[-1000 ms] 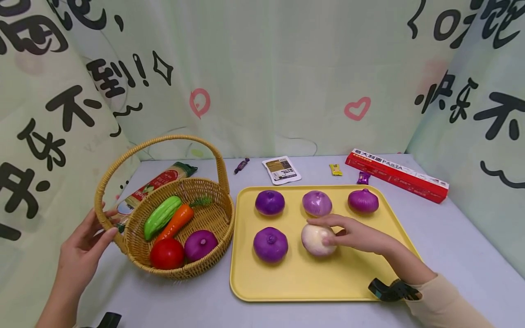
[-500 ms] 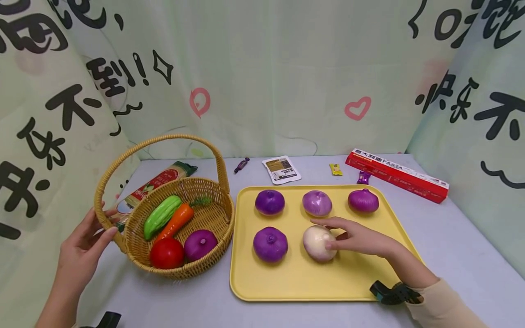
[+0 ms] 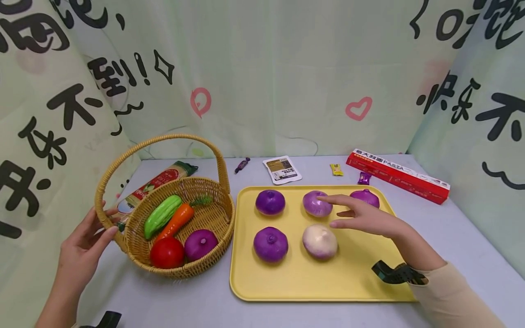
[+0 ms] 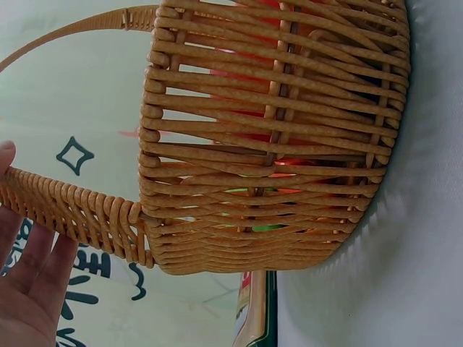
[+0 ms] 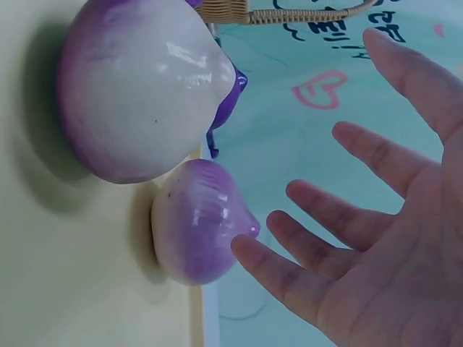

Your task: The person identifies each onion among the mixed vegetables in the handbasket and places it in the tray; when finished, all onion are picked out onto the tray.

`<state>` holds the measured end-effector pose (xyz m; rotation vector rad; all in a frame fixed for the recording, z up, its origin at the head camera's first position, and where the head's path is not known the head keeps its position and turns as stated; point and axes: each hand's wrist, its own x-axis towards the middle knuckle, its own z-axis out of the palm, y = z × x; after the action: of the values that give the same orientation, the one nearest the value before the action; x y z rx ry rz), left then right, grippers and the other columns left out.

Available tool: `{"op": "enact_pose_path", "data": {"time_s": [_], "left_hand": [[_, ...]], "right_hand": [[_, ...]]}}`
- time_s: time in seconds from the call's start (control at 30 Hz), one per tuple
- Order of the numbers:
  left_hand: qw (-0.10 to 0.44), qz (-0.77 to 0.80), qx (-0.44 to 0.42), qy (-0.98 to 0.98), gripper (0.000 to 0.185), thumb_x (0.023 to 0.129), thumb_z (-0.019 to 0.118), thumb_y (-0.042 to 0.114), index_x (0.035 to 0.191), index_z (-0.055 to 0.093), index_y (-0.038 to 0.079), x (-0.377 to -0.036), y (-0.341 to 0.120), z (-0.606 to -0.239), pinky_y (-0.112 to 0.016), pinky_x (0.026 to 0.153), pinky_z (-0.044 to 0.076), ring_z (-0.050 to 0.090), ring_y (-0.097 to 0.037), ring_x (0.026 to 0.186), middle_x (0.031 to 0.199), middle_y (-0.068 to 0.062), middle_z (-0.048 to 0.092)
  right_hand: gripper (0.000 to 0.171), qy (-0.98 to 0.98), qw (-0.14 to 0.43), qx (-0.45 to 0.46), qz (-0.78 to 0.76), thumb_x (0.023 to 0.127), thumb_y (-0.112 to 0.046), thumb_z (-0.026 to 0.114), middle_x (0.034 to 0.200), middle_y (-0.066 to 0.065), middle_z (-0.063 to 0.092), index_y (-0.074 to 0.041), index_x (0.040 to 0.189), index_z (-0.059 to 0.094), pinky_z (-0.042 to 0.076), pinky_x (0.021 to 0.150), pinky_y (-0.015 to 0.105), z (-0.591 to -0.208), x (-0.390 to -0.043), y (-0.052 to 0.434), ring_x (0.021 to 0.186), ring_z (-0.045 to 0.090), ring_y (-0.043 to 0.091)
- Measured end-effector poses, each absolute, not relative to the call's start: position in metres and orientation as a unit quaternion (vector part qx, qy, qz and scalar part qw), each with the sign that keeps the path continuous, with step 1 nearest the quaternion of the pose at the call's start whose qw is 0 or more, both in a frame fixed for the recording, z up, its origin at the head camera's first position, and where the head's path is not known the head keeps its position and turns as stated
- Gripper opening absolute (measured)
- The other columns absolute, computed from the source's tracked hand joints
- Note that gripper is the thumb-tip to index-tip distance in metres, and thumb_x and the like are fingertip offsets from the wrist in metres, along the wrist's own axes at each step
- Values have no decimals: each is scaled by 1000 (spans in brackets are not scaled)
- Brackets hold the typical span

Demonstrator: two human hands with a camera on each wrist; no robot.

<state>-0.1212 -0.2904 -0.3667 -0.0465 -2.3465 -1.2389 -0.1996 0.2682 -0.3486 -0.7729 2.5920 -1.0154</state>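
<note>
My right hand (image 3: pixel 340 212) hovers open over the yellow tray (image 3: pixel 246 291), fingers spread, holding nothing. It is just above and behind a whitish onion (image 3: pixel 320 241) and reaches toward a pale purple onion (image 3: pixel 316 203). In the right wrist view the open right hand (image 5: pixel 376 238) faces the whitish onion (image 5: pixel 137 94) and the pale purple onion (image 5: pixel 202 231). Three darker purple onions (image 3: pixel 270 202) (image 3: pixel 270 244) (image 3: pixel 366 197) also lie on the tray. My left hand (image 3: pixel 105 223) rests with straight fingers on the wicker basket (image 3: pixel 213 218) at its handle base, as the left hand (image 4: pixel 29 282) against the basket (image 4: pixel 275 137) also shows.
The basket holds a green gourd (image 3: pixel 162 217), a carrot (image 3: pixel 176 221), a tomato (image 3: pixel 167 253) and a purple onion (image 3: pixel 200 244). Behind lie a spaghetti packet (image 3: pixel 156 184), a sachet (image 3: pixel 281 169), small candies (image 3: pixel 242 165) and a red pasta box (image 3: pixel 397 175). Printed curtains close in three sides.
My right hand has let go of the whitish onion and lifted back toward the far row. The onion stays on the tray. The left hand has not moved.
</note>
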Motion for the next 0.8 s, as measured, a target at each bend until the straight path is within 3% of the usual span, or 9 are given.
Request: {"op": "enact_pose_path", "data": {"time_s": [0.2, 0.5, 0.8], "left_hand": [[240, -457, -21, -856, 62, 90, 59, 2, 145, 37, 21, -121, -291, -368, 1, 78, 44, 53, 13, 103, 116, 30, 56], [243, -454, -22, -857, 64, 89, 60, 1, 145, 38, 21, -122, -293, -369, 1, 78, 44, 53, 13, 102, 114, 33, 54], [245, -461, -34, -852, 63, 89, 60, 1, 145, 38, 19, -122, -292, -368, 1, 80, 44, 54, 11, 103, 117, 29, 56]], "right_hand": [[62, 878, 129, -281, -364, 87, -26, 67, 142, 19, 44, -7, 140, 43, 48, 97, 50, -340, -207, 259, 128, 45, 41], [55, 863, 152, -309, -369, 87, -31, 66, 145, -3, 42, -32, 138, 46, 39, 106, 52, -310, -222, 225, 135, 38, 24], [55, 821, 157, -447, -318, 88, -31, 66, 146, 3, 41, -20, 138, 48, 43, 105, 43, -290, -244, 156, 137, 36, 22]]}}
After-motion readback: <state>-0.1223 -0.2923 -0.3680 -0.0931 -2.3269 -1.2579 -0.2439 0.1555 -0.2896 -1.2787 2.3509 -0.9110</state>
